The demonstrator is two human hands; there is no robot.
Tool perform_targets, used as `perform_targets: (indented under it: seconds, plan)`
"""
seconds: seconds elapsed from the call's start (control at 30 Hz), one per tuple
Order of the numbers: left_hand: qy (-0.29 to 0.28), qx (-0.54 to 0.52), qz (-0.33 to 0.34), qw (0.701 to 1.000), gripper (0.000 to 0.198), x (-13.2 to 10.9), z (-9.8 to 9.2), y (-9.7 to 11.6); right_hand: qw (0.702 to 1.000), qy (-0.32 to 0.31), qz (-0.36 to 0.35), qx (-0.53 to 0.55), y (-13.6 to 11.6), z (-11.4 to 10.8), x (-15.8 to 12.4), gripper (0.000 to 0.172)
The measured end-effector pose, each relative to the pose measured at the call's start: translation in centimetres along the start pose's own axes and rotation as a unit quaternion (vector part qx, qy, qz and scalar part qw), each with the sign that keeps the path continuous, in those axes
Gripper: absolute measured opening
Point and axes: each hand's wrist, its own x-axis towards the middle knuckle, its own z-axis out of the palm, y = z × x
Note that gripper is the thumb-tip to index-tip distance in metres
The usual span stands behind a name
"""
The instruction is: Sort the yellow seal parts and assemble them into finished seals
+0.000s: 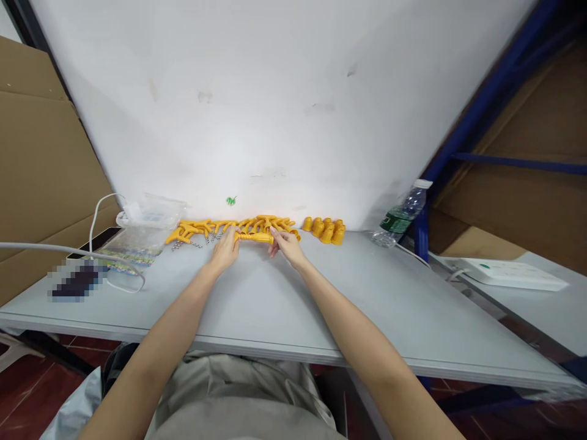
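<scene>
A slim yellow plastic piece [255, 237], shaped like a ridged stick, lies level between my two hands above the table. My left hand [224, 250] is closed on its left end. At the opposite end, the fingers of my right hand [288, 247] pinch it. Just behind both hands, several yellow branch-shaped plastic pieces [192, 230] lie in a row along the white panel and are partly hidden by my fingers. Small silvery metal bits, perhaps screws [196, 245], are scattered by the left branches. Right of my right hand stand several yellow cup-like pieces [327, 233].
A plastic bottle [400, 219] leans at the back right beside a blue metal post. Clear plastic bags [137, 241], white cables and a blurred dark object [77, 282] lie on the left. A white power strip [511, 273] rests on the neighbouring surface. The white panel [284, 122] rises behind the table.
</scene>
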Motion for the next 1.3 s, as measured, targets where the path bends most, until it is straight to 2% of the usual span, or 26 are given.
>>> perform_targets:
  seconds: [0.07,0.13,0.23,0.3,0.33,0.4,0.5,0.73,0.93,1.3]
  plan:
    - [-0.001,0.014,-0.012,1.000,0.023,-0.1,0.1,0.2,0.999,0.016,0.039,-0.003,-0.3,0.2,0.0,0.060]
    - [0.002,0.021,-0.031,0.999,0.024,-0.1,0.1,0.3,0.998,0.006,0.058,0.002,-0.5,0.0,0.0,0.058]
    - [0.013,0.022,-0.052,0.998,0.026,-0.1,0.3,0.1,0.998,-0.036,0.037,0.033,-0.6,-0.6,0.0,0.047]
    - [0.022,0.016,-0.047,0.999,0.026,0.0,0.5,-0.2,0.997,-0.062,0.012,0.052,-0.6,-0.8,-0.1,0.055]
    - [0.026,0.012,-0.039,0.999,0.026,0.0,0.6,-0.3,0.996,-0.070,0.006,0.057,-0.5,-0.8,-0.2,0.053]
    - [0.032,-0.002,-0.017,0.999,0.025,0.0,0.8,-0.4,0.996,-0.067,0.007,0.061,-0.5,-0.6,-0.2,0.043]
    - [0.033,-0.021,0.007,0.999,0.029,0.1,0.9,-0.4,0.997,-0.045,0.024,0.064,-0.4,-0.2,-0.1,0.048]
    - [0.018,-0.047,-0.008,0.999,0.030,0.0,0.8,-0.3,0.993,-0.048,0.069,0.077,-0.3,-0.3,0.0,0.042]
    - [0.042,-0.071,-0.014,0.997,0.029,0.0,1.1,-0.6,0.991,-0.078,0.038,0.100,0.3,-0.7,0.1,0.059]
    - [0.040,-0.089,-0.016,0.995,0.028,0.1,1.0,-0.7,0.992,-0.069,-0.002,0.105,0.5,-0.6,0.3,0.047]
